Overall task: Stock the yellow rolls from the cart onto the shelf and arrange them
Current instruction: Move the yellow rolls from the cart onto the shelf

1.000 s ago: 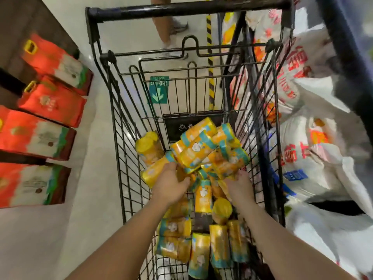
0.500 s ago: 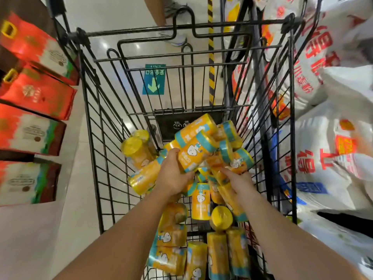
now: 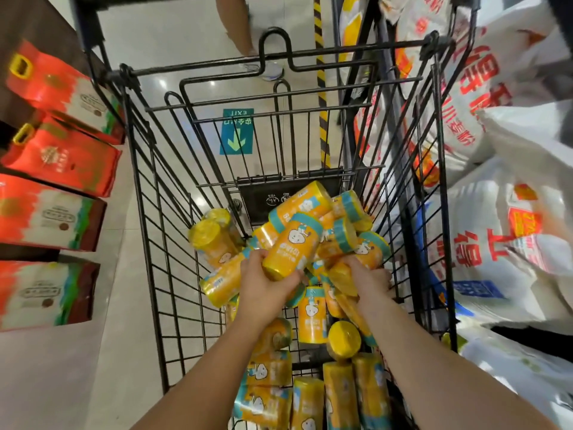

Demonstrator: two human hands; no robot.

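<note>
Your left grip point(image 3: 266, 293) is clenched round the lower end of a yellow roll point(image 3: 291, 246), the top one of a bundle point(image 3: 341, 240) held above the floor of the cart point(image 3: 155, 231). Your right grip point(image 3: 370, 282) clasps the bundle's right side, fingers curled over its rolls. More loose rolls point(image 3: 310, 398) lie in the cart below. Red boxes point(image 3: 52, 212) stand at left and white sacks point(image 3: 496, 249) are heaped at right.

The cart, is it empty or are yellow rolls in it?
Not empty. Many yellow rolls lie loose in the cart; the left hand and right hand grip more.
</note>
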